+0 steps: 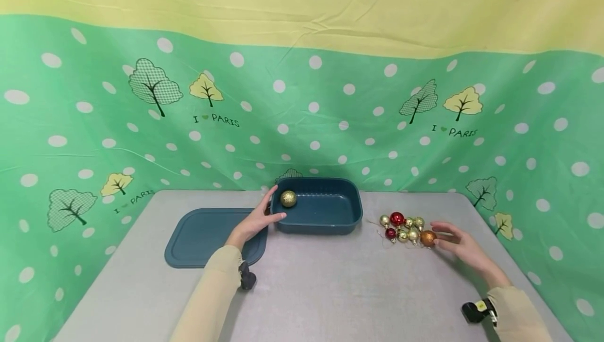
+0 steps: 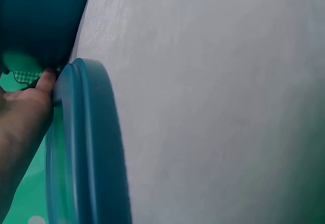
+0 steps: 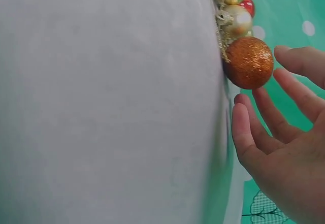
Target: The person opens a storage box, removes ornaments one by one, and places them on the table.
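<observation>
A dark blue rectangular box [image 1: 316,228] stands near the back of the table, a gold glitter ball [image 1: 288,199] inside its left end. My left hand [image 1: 255,221] rests at the box's left end, thumb and fingers spread along the rim. To the right lies a cluster of small Christmas ornaments, with red balls [image 1: 397,218] and pale gold balls [image 1: 402,235]. At its near right edge is an orange glitter ball [image 3: 249,63]. My right hand [image 3: 289,142] reaches around that ball with parted, slightly bent fingers, fingertips right at its surface.
A matching blue lid [image 1: 203,239] lies flat left of the box, partly under my left forearm in the head view. Thin hanging loops [image 1: 379,232] trail from the ornaments. A green dotted cloth [image 1: 311,121] hangs behind the grey table [image 1: 340,284].
</observation>
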`<act>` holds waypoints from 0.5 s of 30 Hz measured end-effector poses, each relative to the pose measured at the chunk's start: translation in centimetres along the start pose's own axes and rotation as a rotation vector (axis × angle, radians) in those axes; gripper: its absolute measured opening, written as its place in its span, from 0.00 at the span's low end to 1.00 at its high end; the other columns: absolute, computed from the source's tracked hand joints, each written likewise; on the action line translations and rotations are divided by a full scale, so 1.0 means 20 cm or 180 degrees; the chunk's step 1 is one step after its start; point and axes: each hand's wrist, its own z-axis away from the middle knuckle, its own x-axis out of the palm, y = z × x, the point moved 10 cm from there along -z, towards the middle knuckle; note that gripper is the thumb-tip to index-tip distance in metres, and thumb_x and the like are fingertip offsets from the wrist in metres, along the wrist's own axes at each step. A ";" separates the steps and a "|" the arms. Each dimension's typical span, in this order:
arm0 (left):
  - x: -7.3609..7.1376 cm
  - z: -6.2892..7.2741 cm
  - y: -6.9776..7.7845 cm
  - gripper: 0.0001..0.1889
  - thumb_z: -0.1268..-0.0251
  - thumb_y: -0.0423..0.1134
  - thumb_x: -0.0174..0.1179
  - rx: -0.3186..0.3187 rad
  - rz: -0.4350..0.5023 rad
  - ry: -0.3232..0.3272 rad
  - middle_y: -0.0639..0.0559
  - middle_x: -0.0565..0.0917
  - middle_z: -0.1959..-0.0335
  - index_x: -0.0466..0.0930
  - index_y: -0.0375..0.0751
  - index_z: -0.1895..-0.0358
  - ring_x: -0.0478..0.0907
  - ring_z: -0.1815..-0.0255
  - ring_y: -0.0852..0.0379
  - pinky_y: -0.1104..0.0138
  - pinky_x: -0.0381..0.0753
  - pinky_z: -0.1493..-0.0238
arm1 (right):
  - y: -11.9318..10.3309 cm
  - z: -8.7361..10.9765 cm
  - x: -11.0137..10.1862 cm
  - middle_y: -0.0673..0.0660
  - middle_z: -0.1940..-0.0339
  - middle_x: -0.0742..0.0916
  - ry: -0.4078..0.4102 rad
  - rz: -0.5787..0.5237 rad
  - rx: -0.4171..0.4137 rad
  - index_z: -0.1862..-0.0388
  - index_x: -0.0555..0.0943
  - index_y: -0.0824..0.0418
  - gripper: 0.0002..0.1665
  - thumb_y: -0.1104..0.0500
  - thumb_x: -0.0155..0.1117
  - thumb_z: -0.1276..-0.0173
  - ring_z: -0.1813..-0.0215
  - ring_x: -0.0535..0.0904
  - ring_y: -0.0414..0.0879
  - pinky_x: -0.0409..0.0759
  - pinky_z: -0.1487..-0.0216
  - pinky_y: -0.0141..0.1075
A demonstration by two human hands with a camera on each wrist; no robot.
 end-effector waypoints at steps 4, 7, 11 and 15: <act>0.00 0.01 0.01 0.48 0.33 0.40 0.62 0.0016 -0.0006 -0.0001 0.37 0.32 0.23 0.35 0.50 0.21 0.35 0.24 0.36 0.45 0.45 0.29 | -0.01 0.00 -0.03 0.41 0.45 0.78 0.0122 -0.0075 0.0004 0.36 0.66 0.78 0.27 0.67 0.60 0.30 0.51 0.76 0.28 0.75 0.53 0.25; 0.00 0.01 0.02 0.47 0.32 0.39 0.61 0.0031 0.0003 -0.0007 0.36 0.33 0.23 0.35 0.49 0.21 0.35 0.24 0.36 0.45 0.45 0.29 | -0.05 0.00 -0.04 0.33 0.47 0.77 0.0279 -0.0188 -0.0122 0.38 0.66 0.79 0.25 0.69 0.58 0.30 0.50 0.76 0.29 0.76 0.54 0.24; 0.00 0.02 0.02 0.47 0.32 0.39 0.61 0.0041 0.0012 -0.0006 0.35 0.33 0.23 0.35 0.49 0.21 0.35 0.25 0.36 0.44 0.45 0.30 | -0.13 -0.01 -0.02 0.31 0.46 0.77 0.0391 -0.0263 -0.0282 0.39 0.68 0.79 0.23 0.71 0.58 0.30 0.49 0.77 0.31 0.74 0.53 0.22; 0.00 0.01 0.02 0.47 0.33 0.40 0.61 0.0034 0.0010 0.0011 0.35 0.33 0.23 0.35 0.50 0.21 0.35 0.25 0.36 0.45 0.46 0.30 | -0.21 -0.04 0.02 0.34 0.45 0.78 0.0363 -0.0271 -0.0388 0.40 0.69 0.78 0.22 0.71 0.58 0.30 0.47 0.77 0.33 0.74 0.52 0.22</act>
